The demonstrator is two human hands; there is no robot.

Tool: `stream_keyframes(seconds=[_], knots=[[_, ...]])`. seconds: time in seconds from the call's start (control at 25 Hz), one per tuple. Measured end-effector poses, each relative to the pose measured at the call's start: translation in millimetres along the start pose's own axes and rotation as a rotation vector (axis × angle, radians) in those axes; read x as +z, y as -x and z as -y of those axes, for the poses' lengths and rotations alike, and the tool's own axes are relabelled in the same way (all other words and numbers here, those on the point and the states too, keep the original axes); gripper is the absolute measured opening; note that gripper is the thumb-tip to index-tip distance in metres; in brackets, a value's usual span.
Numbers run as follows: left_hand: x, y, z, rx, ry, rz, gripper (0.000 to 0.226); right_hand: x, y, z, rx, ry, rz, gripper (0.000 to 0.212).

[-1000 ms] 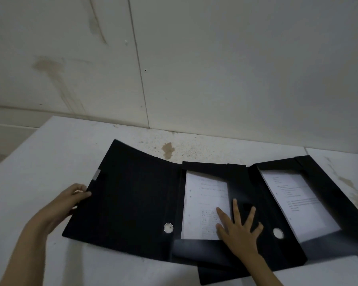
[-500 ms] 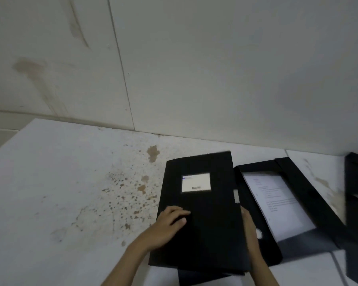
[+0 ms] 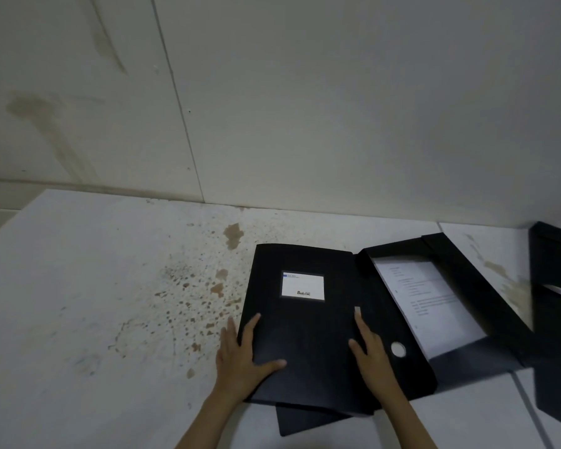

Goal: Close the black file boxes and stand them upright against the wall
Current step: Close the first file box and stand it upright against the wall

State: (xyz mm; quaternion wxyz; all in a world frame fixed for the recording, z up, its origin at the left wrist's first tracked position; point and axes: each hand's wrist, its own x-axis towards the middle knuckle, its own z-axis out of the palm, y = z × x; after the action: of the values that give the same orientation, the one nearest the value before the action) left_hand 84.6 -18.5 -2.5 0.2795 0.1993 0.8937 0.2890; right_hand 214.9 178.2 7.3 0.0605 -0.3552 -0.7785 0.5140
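Observation:
A black file box [image 3: 308,325] lies flat on the white table [image 3: 78,303], lid folded down, white label facing up. My left hand [image 3: 240,354] grips its left edge, thumb on the lid and fingers along the side. My right hand [image 3: 370,351] presses flat on the lid's right edge near the small grey tab. To the right lies a second black file box [image 3: 486,306], open, with white printed sheets [image 3: 425,303] inside. A third black box [image 3: 554,319] shows partly at the right frame edge, with paper in it.
The pale wall [image 3: 305,108] rises along the table's far edge, just behind the boxes. Brown stains [image 3: 191,296] speckle the table left of the closed box. A black flap [image 3: 302,419] sticks out beneath the closed box at the front.
The left box's wide cover has been folded over from the left and now lies shut. My left hand went from the cover's far edge to the box's left side; my right hand moved onto the lid.

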Motion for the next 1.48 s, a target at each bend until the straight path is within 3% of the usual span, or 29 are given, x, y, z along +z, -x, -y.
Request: stream_keyframes(seconds=[0.12, 0.24, 0.36, 0.48, 0.6, 0.84, 1.0, 1.12, 1.2, 1.32, 1.48], knots=[[-8, 0, -1, -0.043, 0.203, 0.021, 0.133, 9, -3, 1, 0.013, 0.226, -0.016, 0.068], [-24, 4, -3, -0.026, 0.520, 0.031, 0.099, 25, -6, 15, 0.126, 0.189, -0.062, 0.069], [-57, 10, 10, -0.088, 0.773, 0.022, 0.072, 54, -1, 42, 0.111, 0.115, -0.129, 0.067], [-111, 16, 40, -0.160, 1.000, -0.145, 0.057, 99, 3, 89, 0.017, 0.029, -0.157, 0.065], [-188, 29, 78, -0.167, 1.148, -0.366, 0.059, 159, 0, 153, -0.153, -0.140, -0.161, 0.068], [-359, 64, 163, 0.142, 0.937, -0.435, 0.073, 283, -9, 276, -0.502, -0.311, -0.004, 0.070], [-417, 75, 201, 0.154, 0.835, -0.699, 0.079, 345, -18, 337, -0.533, -0.352, 0.188, 0.062], [-426, 69, 222, 0.149, 0.884, -0.887, 0.064, 382, -23, 367, -0.555, -0.311, 0.301, 0.066], [-432, 56, 228, 0.162, 0.924, -0.958, 0.053, 399, -28, 386, -0.624, -0.248, 0.294, 0.074], [-443, 27, 223, 0.159, 0.967, -1.048, 0.045, 416, -38, 429, -0.882, -0.050, 0.266, 0.081], [-453, -32, 206, 0.147, 0.962, -1.172, 0.038, 435, -62, 485, -1.144, 0.289, 0.430, 0.068]])
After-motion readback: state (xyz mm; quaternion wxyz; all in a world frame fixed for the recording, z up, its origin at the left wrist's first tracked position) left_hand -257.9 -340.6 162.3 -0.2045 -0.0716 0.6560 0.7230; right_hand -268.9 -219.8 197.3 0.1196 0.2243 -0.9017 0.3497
